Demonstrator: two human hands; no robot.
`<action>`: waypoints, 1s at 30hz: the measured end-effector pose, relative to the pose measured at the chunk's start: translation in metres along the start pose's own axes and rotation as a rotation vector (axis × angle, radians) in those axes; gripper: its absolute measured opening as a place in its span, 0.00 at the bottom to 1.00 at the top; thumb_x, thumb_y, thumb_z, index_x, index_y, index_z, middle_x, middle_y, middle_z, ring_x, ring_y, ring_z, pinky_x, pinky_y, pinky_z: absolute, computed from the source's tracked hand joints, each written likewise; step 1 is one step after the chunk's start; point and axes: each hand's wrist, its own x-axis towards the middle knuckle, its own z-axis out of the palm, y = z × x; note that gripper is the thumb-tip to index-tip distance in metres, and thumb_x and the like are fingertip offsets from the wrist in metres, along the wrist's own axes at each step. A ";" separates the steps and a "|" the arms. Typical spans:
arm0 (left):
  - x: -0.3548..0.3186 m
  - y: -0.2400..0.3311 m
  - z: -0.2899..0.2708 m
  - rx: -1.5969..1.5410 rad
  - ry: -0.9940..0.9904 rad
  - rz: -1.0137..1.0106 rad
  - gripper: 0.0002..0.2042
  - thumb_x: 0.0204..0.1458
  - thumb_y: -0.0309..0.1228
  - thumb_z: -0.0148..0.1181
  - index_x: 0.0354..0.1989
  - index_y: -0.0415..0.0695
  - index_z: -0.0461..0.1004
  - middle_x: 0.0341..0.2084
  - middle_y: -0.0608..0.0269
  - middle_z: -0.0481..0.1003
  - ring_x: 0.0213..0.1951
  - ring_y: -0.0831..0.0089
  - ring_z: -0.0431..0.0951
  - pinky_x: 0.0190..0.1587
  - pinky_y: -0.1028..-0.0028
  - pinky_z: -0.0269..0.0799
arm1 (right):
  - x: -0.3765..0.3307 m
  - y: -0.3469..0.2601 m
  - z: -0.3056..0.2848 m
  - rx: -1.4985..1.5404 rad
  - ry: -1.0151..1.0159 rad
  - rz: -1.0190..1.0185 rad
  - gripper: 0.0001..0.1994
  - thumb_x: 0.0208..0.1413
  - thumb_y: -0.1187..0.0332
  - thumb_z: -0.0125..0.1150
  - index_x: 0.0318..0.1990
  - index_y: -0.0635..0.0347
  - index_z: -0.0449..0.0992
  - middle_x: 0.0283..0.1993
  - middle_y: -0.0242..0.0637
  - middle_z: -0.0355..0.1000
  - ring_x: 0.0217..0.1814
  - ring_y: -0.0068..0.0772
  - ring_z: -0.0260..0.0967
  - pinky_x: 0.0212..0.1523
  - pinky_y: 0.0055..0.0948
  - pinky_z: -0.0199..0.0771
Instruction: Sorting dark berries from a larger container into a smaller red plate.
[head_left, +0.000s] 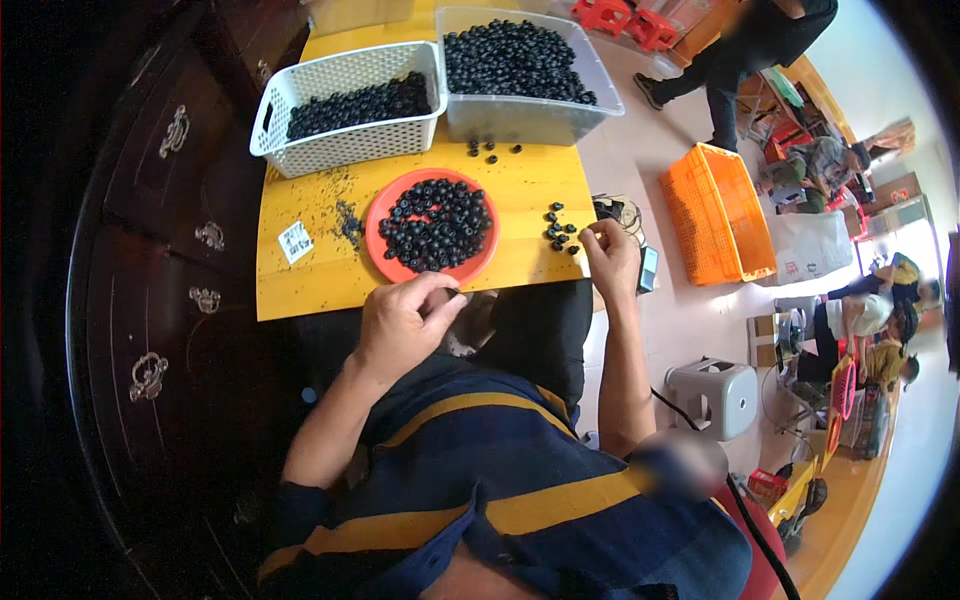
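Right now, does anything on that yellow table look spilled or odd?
Somewhat: dark crumbs lie scattered on the yellow table left of the red plate, outside any container, so they look spilled. A few black pieces also lie loose in front of the clear bin; whether by accident, I can't tell.

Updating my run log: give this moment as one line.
left hand: at near rim of red plate; right hand: beside loose black pieces; grip contents: unclear
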 end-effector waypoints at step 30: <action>-0.025 -0.013 0.011 -0.014 -0.058 0.004 0.07 0.48 0.30 0.70 0.32 0.43 0.78 0.16 0.60 0.75 0.20 0.64 0.78 0.25 0.68 0.71 | 0.017 -0.009 0.048 -0.304 -0.074 -0.078 0.38 0.52 0.41 0.65 0.60 0.62 0.63 0.34 0.55 0.77 0.41 0.58 0.77 0.39 0.48 0.75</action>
